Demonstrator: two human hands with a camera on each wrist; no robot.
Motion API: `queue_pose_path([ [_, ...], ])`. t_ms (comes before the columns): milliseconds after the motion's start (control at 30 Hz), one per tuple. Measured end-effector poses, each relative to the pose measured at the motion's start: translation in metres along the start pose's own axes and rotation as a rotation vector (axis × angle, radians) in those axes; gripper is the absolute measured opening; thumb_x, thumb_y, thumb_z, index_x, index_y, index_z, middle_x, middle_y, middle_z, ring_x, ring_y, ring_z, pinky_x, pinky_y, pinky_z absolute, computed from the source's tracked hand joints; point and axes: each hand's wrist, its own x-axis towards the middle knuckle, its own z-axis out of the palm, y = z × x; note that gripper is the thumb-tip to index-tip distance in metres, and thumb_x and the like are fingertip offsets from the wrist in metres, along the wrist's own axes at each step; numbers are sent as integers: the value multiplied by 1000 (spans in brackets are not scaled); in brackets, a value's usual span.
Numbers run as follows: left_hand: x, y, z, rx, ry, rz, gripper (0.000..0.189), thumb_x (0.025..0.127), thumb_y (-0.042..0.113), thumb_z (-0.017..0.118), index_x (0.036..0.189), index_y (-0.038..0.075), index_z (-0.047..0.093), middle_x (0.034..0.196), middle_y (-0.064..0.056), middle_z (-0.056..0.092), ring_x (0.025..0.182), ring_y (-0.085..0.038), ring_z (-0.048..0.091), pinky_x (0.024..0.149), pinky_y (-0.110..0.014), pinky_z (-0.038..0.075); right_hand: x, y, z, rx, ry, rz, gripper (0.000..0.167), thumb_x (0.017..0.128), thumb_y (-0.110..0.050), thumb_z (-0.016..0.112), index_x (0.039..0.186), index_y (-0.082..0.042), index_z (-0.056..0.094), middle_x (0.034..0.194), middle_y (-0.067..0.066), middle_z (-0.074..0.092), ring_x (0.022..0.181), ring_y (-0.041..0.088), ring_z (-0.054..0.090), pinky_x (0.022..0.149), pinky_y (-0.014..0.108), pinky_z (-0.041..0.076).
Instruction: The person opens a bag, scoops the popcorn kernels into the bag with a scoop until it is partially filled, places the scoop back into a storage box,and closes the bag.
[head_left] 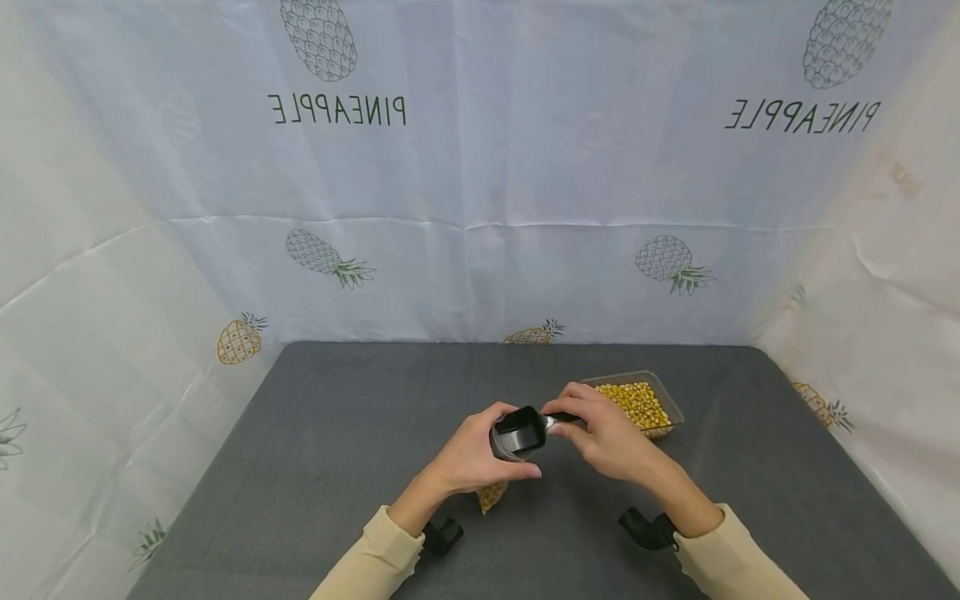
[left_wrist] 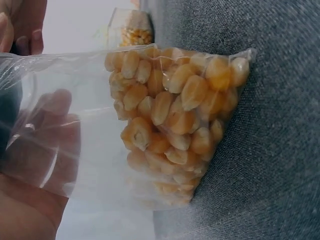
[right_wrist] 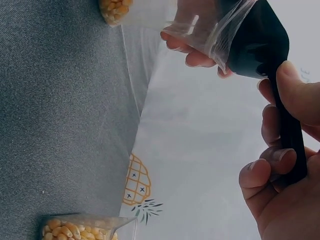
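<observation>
The left hand (head_left: 472, 454) curls round the mouth of a clear, limp plastic bag (left_wrist: 95, 165) part-filled with yellow corn kernels (left_wrist: 162, 107); should that hold slacken, the bag could drop and spill. In its mouth tilts a black, deep-bowled scoop (head_left: 519, 429), handle gripped by the right hand (head_left: 607, 433), whose twist could snag the film or nudge the clear rectangular plastic box (head_left: 678, 410) behind.

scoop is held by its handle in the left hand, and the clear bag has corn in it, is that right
Not quite: the head view shows the scoop held by its handle in the right hand, not the left. The clear bag does have corn in it.
</observation>
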Motion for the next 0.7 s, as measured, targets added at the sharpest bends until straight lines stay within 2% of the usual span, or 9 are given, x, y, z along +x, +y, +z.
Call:
queue_pose_path([
  [367,0,-3,-2,4,14,36,52,87,30,82,129,9,59,116,-4,67,91,-8,66,78,-29,56,-6,5,-8,87,-22,71,20,95,-12,71,115,-11,73,98,-9,58,76,6,47,65,27,43],
  [700,-1,-4,-4,-5,11,47,52,87,28,80,130,7,59,116,-8,68,92,-10,68,77,-28,57,-13,12,-21,61,-25,135,23,93,-11,73,116,-12,73,92,-10,54,68,6,46,62,27,44],
])
